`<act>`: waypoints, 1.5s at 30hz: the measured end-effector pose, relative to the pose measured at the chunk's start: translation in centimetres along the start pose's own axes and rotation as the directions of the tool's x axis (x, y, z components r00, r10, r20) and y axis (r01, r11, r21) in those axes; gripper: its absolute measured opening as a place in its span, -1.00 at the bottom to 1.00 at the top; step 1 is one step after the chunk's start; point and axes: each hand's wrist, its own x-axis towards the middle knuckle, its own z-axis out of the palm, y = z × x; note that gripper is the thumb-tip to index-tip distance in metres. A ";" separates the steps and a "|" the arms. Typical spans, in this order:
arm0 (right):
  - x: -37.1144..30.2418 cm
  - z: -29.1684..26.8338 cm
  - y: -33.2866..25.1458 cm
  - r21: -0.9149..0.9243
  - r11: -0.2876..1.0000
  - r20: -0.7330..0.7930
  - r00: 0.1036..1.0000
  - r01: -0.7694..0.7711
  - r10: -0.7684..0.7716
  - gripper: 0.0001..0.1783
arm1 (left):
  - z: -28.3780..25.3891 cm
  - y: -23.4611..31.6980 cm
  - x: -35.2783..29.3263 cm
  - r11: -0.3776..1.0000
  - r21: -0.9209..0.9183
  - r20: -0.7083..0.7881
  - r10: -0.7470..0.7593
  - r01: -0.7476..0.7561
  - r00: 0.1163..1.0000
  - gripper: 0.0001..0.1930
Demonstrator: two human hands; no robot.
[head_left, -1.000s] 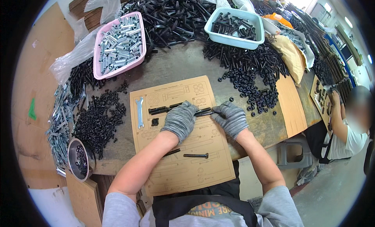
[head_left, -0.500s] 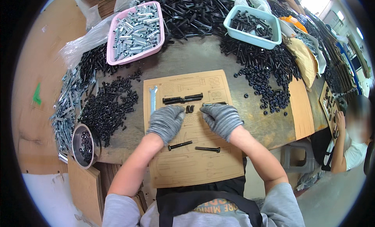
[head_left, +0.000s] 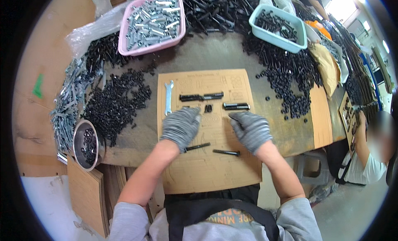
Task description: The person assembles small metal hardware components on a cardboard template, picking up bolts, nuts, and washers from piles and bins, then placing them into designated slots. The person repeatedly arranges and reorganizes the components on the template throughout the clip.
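Spreading beneath your fingers is a cardboard sheet [head_left: 219,174]. Well beyond your left fingertips, a pink tray [head_left: 183,27] holds silver tubes [head_left: 155,23]; beyond your right, a pale blue tray [head_left: 273,41] holds black bolts [head_left: 275,27]. Left of your left fingers, a metal bowl [head_left: 78,147] contains black rings [head_left: 88,143]. Your left hand [head_left: 180,125] and right hand [head_left: 251,131] curl; whether their fingers meet or grip, I cannot tell. Paired dark rods [head_left: 236,106] lie just beyond your right fingertips.

Observing streaked grey on left glove [head_left: 181,127] and right glove [head_left: 252,132], dark linework on tan cardboard [head_left: 215,174], silver wrench [head_left: 168,98], black bolts [head_left: 226,152].
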 end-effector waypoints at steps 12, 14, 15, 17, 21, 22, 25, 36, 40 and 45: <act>-4.0 -1.0 3.1 0.010 0.999 -0.005 0.999 -0.040 0.040 -0.83 | 0.3 4.5 0.2 0.973 -0.030 0.111 0.230 -0.228 0.967 -0.73; -3.0 -0.7 4.4 0.001 0.999 -0.084 0.996 -0.036 0.036 -0.80 | 1.7 4.8 1.0 0.962 -0.027 0.075 0.272 -0.270 0.959 -0.71; -2.6 -0.7 4.7 0.031 0.999 -0.079 0.996 -0.045 0.047 -0.79 | 2.3 4.9 1.3 0.957 0.014 0.045 0.287 -0.288 0.957 -0.70; -2.1 -0.7 4.9 0.091 0.994 -0.069 0.995 -0.064 0.071 -0.77 | 2.8 5.2 1.9 0.965 -0.026 0.081 0.261 -0.260 0.962 -0.70; -2.4 -0.5 5.6 0.134 0.985 -0.046 0.992 -0.107 0.114 -0.74 | 3.2 5.4 2.5 0.972 -0.027 0.117 0.234 -0.233 0.965 -0.74; -2.4 -0.4 5.8 0.115 0.989 -0.053 0.993 -0.097 0.104 -0.73 | 3.2 5.4 2.6 0.971 -0.028 0.122 0.238 -0.236 0.964 -0.74; -2.4 -1.0 4.2 0.027 0.988 -0.043 0.987 -0.154 0.155 -0.72 | 2.8 4.8 2.1 0.963 -0.071 0.070 0.265 -0.260 0.962 -0.77; -2.9 3.4 -6.7 0.095 0.928 0.215 0.903 0.360 -0.372 -0.76 | -3.8 -3.8 -7.9 0.974 -0.228 -0.069 -0.005 -0.011 0.998 -0.79; -8.3 2.8 -8.3 0.161 0.897 0.256 0.861 0.411 -0.440 -0.80 | -3.5 -4.2 -15.7 0.964 -0.261 0.007 0.050 -0.047 0.999 -0.75; -10.3 2.0 -9.6 0.162 0.920 0.270 0.881 0.356 -0.389 -0.78 | -2.0 -1.0 -20.0 0.982 -0.158 0.038 0.115 -0.107 0.993 -0.68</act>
